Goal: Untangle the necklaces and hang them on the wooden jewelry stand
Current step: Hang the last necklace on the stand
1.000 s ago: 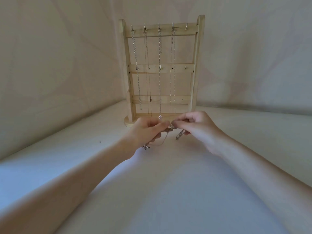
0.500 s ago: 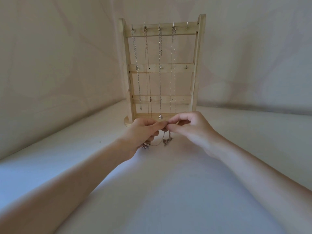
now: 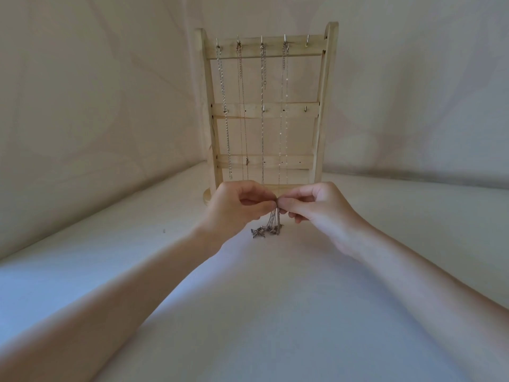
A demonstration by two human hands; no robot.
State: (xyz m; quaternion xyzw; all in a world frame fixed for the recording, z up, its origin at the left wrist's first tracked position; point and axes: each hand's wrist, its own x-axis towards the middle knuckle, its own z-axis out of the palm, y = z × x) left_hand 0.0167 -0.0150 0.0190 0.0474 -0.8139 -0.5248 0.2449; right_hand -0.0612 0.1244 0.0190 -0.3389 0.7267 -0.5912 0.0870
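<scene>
Chain light, limp, snags easily; left hand and right hand both pinch it, stand at 12 o'clock. Best hold near clasp.

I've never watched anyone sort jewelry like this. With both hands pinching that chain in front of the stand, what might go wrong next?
1. The left hand and right hand pinch the necklace close together; pulling hard could tighten a knot.
2. Its pendants dangle bunched and could catch on each other.
3. Four chains already hang on the wooden stand; reaching for the free top hook could snag the neighbouring chain.
</scene>
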